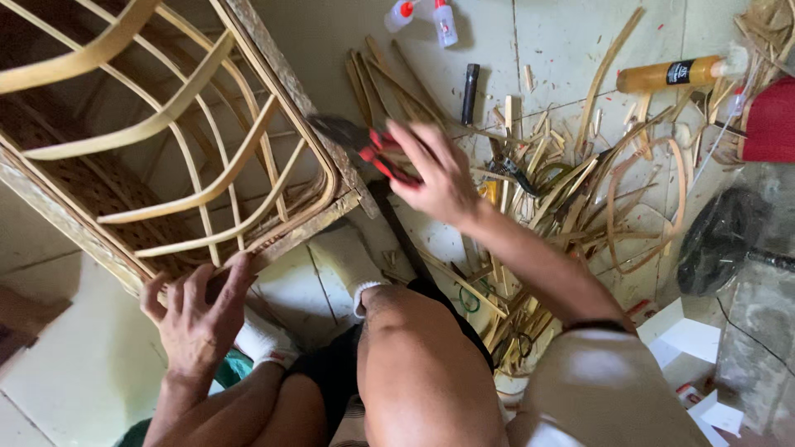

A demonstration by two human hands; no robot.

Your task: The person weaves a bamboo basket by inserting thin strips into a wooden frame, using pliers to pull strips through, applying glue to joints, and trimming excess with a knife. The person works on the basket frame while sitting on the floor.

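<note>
A person's left hand point(197, 319), fingers curled, steadies the lower rail of a rattan frame point(166, 124) lying on the floor; its curved ribs look fitted. The right hand point(439, 178) grips red-handled pliers point(364, 145) at the frame's corner, trimmings point(563, 190) beyond.

Soft, even daylight fills the view, brightest on the pale floor point(563, 50) toward 12 o'clock; shadows are faint and short. The right hand point(435, 174) is smeared by motion blur, and the knee at 6 o'clock is softly out of focus
</note>
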